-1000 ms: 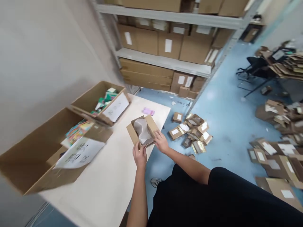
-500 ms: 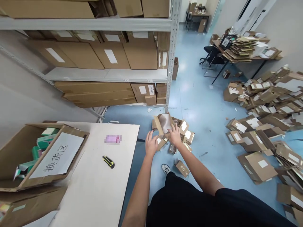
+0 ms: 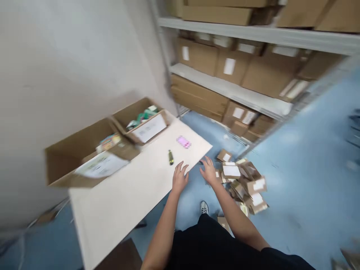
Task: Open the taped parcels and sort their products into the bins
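Note:
My left hand point(image 3: 180, 178) is over the near edge of the white table point(image 3: 132, 210), fingers spread and curved, holding nothing. To its right, my right hand point(image 3: 208, 171) hangs just past the table's corner with its fingers apart and bare. A yellow-and-black box cutter point(image 3: 170, 157) lies on the table close to my left hand. Beyond it is a small pink item point(image 3: 183, 141), blurred out. On the floor beside my right hand sits a heap of opened cardboard boxes point(image 3: 258, 184), among them a box with a large white label point(image 3: 231, 171).
Two open cartons stand along the table's wall side: one with green-and-white packs point(image 3: 149, 129), one with a colourful pack point(image 3: 109, 142). A metal shelf point(image 3: 225, 88) loaded with cardboard boxes rises behind. My shoe point(image 3: 204, 207) is on the blue floor near another box point(image 3: 223, 223).
The view has swung left toward the table and cartons. My hands have come away from the open cardboard box they were at and are now nearer the table's corner.

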Demonstrator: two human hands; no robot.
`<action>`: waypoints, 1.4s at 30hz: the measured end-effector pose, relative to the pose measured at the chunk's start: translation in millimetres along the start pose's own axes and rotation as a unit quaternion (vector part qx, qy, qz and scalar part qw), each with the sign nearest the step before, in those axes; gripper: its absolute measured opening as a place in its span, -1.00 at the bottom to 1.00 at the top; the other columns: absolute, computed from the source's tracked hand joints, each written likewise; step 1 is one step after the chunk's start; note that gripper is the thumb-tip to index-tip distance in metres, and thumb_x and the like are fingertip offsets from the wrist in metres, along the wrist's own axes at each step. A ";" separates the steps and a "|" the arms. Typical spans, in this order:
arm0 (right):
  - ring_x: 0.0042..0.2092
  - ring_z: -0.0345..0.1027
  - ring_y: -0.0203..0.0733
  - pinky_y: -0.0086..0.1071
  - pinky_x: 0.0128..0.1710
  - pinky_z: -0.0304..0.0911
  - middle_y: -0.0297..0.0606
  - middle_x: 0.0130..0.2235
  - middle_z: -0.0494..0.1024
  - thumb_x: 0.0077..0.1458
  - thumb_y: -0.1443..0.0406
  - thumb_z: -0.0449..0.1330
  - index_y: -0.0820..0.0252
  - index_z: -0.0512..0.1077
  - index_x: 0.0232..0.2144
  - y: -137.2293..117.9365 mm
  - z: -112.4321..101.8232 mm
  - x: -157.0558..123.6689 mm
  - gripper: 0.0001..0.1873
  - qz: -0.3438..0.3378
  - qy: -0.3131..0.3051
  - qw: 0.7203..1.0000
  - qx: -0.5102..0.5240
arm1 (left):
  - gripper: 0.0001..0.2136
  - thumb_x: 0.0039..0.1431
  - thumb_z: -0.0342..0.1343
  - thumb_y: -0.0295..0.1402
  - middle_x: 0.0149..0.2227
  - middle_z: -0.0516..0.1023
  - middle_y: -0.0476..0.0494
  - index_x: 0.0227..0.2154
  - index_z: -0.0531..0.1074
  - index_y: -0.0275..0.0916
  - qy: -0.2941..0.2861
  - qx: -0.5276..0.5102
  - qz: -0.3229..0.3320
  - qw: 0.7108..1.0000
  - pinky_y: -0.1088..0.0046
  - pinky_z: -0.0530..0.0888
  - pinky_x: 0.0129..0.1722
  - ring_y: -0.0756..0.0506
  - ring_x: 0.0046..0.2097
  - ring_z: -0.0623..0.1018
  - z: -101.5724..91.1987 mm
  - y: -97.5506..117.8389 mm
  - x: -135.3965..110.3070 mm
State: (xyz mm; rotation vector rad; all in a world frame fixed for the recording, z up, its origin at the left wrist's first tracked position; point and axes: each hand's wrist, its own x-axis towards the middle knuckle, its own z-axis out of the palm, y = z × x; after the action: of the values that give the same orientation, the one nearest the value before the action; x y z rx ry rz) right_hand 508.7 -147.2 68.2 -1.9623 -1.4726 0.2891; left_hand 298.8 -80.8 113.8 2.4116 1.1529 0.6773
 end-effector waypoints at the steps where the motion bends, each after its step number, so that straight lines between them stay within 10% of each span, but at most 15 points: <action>1: 0.45 0.03 0.17 0.10 0.41 0.12 -0.02 0.41 0.25 0.24 0.30 0.17 0.16 0.47 0.22 -21.1 12.0 8.1 -0.50 -0.037 -0.017 0.999 0.011 | -0.61 0.33 0.07 -0.43 0.32 0.37 -0.29 0.19 0.46 -0.13 0.021 0.007 -0.028 0.999 -0.01 0.39 0.35 -0.30 0.34 0.36 -15.6 -12.2 -13.1; 9: 0.45 0.05 0.16 0.13 0.39 0.16 -0.05 0.45 0.18 0.27 0.29 0.16 0.08 0.39 0.32 -243.1 132.0 3.0 -0.43 -0.295 -0.170 0.935 0.094 | -0.55 0.33 0.06 -0.45 0.34 0.36 -0.28 0.26 0.41 -0.11 0.187 0.053 -0.228 0.954 -0.02 0.39 0.34 -0.29 0.36 0.34 -144.5 -116.5 -170.3; 21: 0.50 -0.09 0.21 0.21 0.43 0.04 -0.06 0.52 0.01 0.22 0.32 0.25 0.05 0.29 0.40 -524.3 307.4 -213.8 -0.28 -0.534 -0.394 0.734 0.144 | -0.54 0.30 0.12 -0.39 0.35 0.36 -0.30 0.25 0.43 -0.14 0.351 0.133 -0.500 0.780 -0.03 0.32 0.39 -0.33 0.38 0.34 -279.3 -193.0 -493.0; 28: 0.52 -0.16 0.24 0.21 0.45 0.00 -0.04 0.54 -0.06 0.19 0.31 0.30 0.07 0.22 0.44 -609.5 375.8 -315.0 -0.20 -0.599 -0.502 0.610 0.127 | -0.48 0.28 0.14 -0.37 0.38 0.32 -0.34 0.30 0.37 -0.15 0.383 0.154 -0.638 0.651 -0.08 0.32 0.37 -0.37 0.41 0.29 -293.8 -186.8 -621.8; 36: 0.53 -0.22 0.26 0.11 0.45 -0.03 0.05 0.54 -0.11 0.09 0.35 0.38 0.14 0.19 0.45 -660.9 437.3 -401.1 -0.08 -0.648 -0.602 0.463 0.056 | -0.32 0.13 0.28 -0.32 0.45 0.19 -0.38 0.34 0.31 -0.18 0.341 0.079 -0.801 0.486 -0.07 0.28 0.38 -0.44 0.44 0.24 -262.3 -174.7 -706.1; 42: 0.53 -0.22 0.29 0.09 0.43 0.00 -0.02 0.57 -0.20 0.01 0.35 0.44 0.02 0.09 0.50 -657.3 476.5 -465.7 0.08 -0.676 -0.639 0.367 -0.024 | -0.04 0.00 0.39 -0.33 0.53 -0.03 -0.51 0.46 0.08 -0.26 0.271 -0.047 -0.838 0.471 0.00 0.20 0.41 -0.48 0.53 0.02 -234.5 -205.2 -743.3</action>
State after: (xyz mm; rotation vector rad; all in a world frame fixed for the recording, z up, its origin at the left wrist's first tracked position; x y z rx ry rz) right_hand -413.4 -299.9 17.7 0.5982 -3.3050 1.0125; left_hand -367.2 -521.5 4.8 -0.0399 2.6350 0.5688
